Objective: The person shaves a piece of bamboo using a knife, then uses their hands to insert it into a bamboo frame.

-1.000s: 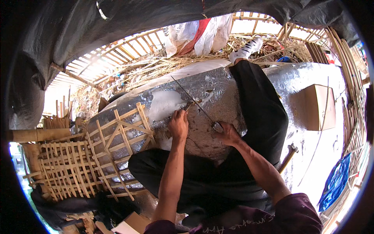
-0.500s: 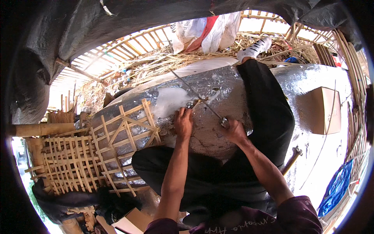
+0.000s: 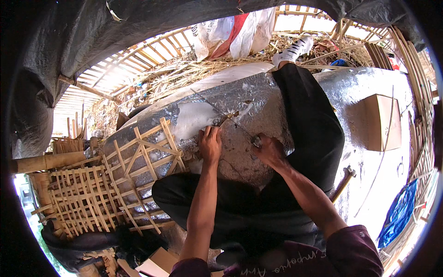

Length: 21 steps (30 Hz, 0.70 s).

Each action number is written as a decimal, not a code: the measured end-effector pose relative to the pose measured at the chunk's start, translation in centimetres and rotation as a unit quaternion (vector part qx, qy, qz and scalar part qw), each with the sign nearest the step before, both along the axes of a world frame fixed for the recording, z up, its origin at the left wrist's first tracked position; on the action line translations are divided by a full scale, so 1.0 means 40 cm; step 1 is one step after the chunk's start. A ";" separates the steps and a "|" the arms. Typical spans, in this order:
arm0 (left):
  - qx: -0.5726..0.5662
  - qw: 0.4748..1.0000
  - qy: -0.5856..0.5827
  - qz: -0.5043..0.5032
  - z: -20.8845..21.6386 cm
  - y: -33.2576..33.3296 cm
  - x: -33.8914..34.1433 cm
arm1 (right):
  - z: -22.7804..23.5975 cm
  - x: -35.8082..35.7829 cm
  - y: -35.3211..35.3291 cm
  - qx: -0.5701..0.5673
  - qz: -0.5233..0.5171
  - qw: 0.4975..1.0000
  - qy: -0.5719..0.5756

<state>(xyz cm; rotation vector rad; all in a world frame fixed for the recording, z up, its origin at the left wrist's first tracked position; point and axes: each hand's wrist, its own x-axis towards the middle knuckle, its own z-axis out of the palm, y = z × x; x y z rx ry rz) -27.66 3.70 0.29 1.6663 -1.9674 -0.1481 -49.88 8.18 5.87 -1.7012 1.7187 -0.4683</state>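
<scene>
My left hand (image 3: 210, 144) is closed, fingertips pinching the near end of a small light-brown bamboo piece (image 3: 229, 116) above the silver sheet (image 3: 277, 99). My right hand (image 3: 271, 151) is wrapped round the rounded metal end of a long thin metal rod (image 3: 243, 129). From there the rod slants away up to the left, passing across or against the bamboo piece; blur hides the exact contact. Both hands are between my bent legs in black trousers (image 3: 314, 106).
Left of me lie an open bamboo lattice (image 3: 146, 143) and a woven bamboo panel (image 3: 83, 196). To the right are a cardboard box (image 3: 390, 123), a hammer (image 3: 342, 185) and a blue plastic sheet (image 3: 398, 214). Straw (image 3: 170, 83) covers ground beyond the sheet; dark tarpaulin (image 3: 152, 23) hangs overhead.
The whole view has shifted slightly. My right hand and the rod have moved a little relative to the bamboo piece, and the rod looks more blurred. My left hand keeps its pinch.
</scene>
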 end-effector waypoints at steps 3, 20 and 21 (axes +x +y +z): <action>-0.004 1.000 0.006 -0.006 -0.007 -0.005 0.016 | 0.000 0.007 -0.009 0.017 -0.002 1.000 -0.025; 0.002 1.000 0.021 -0.001 -0.016 -0.003 0.002 | -0.057 0.004 -0.005 -0.002 -0.039 0.999 0.012; -0.011 1.000 0.021 -0.002 -0.009 -0.006 0.008 | -0.036 0.008 -0.019 0.046 -0.043 0.998 -0.005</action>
